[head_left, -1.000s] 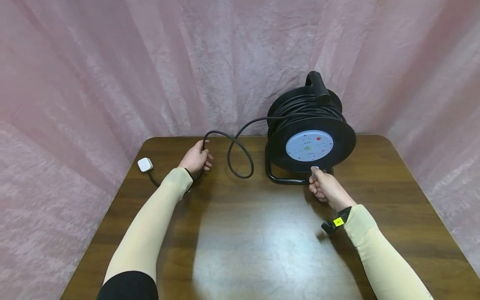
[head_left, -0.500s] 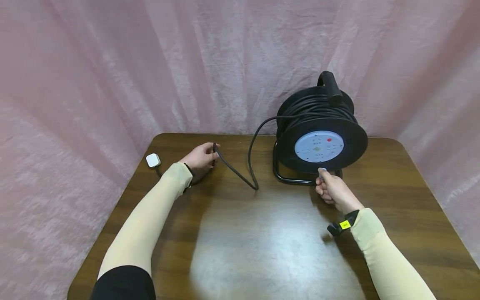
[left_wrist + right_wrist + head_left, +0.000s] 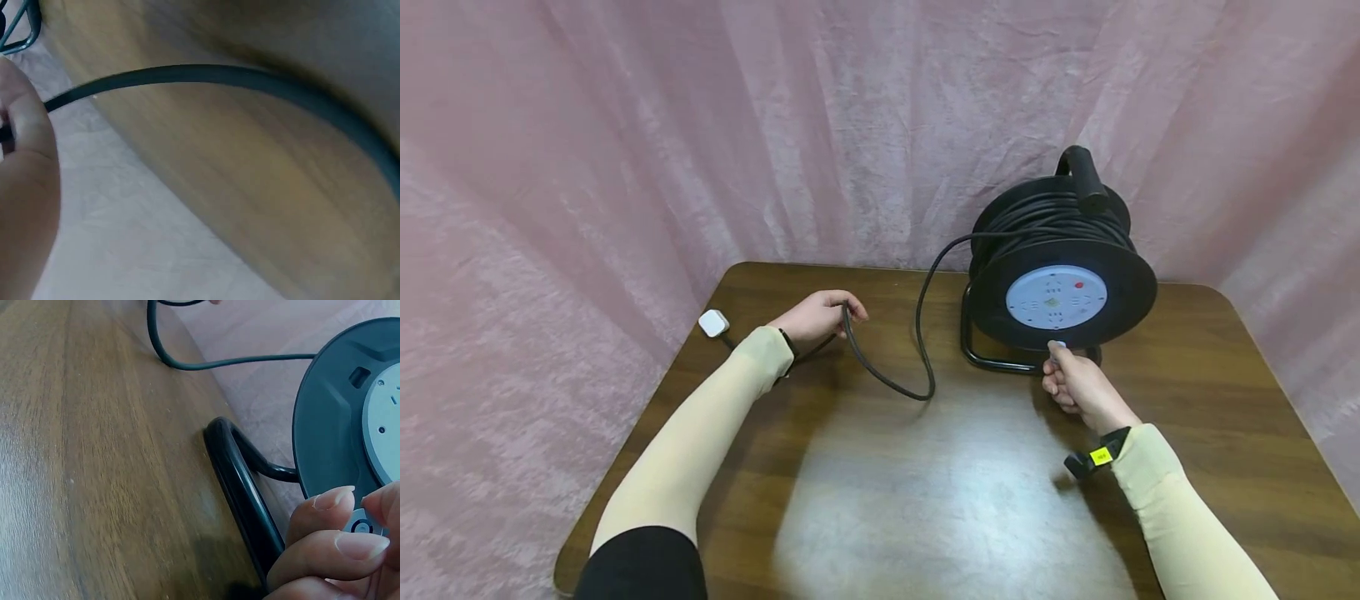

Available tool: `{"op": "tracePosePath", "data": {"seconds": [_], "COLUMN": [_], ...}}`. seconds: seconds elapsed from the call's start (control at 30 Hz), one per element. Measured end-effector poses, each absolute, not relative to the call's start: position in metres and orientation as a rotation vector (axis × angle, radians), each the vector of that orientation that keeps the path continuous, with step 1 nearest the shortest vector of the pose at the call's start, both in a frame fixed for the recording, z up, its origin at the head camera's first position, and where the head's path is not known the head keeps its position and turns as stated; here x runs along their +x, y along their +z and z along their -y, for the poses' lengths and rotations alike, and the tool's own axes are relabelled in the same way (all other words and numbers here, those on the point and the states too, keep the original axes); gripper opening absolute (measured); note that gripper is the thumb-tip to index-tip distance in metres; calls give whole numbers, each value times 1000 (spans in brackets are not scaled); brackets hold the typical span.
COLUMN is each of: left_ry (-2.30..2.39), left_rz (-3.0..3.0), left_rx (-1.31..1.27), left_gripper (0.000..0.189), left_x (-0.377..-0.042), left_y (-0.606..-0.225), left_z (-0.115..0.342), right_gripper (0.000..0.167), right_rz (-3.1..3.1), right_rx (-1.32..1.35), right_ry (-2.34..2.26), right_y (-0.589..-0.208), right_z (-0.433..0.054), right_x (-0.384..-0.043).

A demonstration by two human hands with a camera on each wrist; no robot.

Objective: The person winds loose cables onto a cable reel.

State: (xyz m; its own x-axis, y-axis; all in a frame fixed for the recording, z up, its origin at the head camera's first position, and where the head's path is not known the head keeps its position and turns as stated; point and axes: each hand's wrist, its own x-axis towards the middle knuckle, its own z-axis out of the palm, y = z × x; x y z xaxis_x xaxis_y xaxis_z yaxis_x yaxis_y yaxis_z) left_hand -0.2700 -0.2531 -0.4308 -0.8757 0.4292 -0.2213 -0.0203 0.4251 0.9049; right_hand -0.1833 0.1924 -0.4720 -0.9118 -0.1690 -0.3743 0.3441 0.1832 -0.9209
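Note:
On the right of the table stands a black cable reel (image 3: pixel 1123 292) with a pale socket panel (image 3: pixel 1030 304) on its front. My right hand (image 3: pixel 1078 387) pinches the small grey winding knob (image 3: pixel 361 525) at the reel's lower rim, thumb against curled fingers. Out to the left, my left hand (image 3: pixel 818 318) holds the black cable (image 3: pixel 187 73) between thumb and fingers. From there the cable sags in one bend and rises to the reel. Beyond the left hand its free end carries a white plug (image 3: pixel 713 323) near the table's left edge.
A bent black tube stand (image 3: pixel 234 481) carries the reel on the wooden table (image 3: pixel 880 492). Pink curtains (image 3: pixel 850 125) hang close behind the table and at both sides. The reel's carrying handle (image 3: pixel 1086 179) sticks up on top.
The crossed loop in the cable has opened into a single bend. My left hand has shifted slightly along with its fingers spread more. My right hand stays on the knob; the head view has turned slightly left.

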Motion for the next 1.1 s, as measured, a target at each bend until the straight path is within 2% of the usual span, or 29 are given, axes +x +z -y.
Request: {"op": "tracePosePath", "data": {"seconds": [0.47,0.63,0.7,0.93,1.1], "left_ry": [1705,1718,1691,1392,1292], "left_rz": [-2135,-2184,-2229,-2437,-2465], "left_rx": [252,299,322,314,341], "left_gripper": [42,39,39,65,62], "left_x": [-272,-270,-269,-262,-262], "left_y": [-441,-443,-445,-447,-448], "left_z": [250,247,246,248,247], "right_gripper": [52,52,53,53,54], "right_rz": [-2046,-2044,-2054,-2064,-2053], "right_rx": [183,166,157,133,117], "right_ry": [-1731,-1733,-1725,-1708,-1707], "right_y": [-475,-474,-472,-467,-464], "right_z": [-165,-151,-147,-132,-125], "right_x": [-190,-192,-193,-196,-198]}}
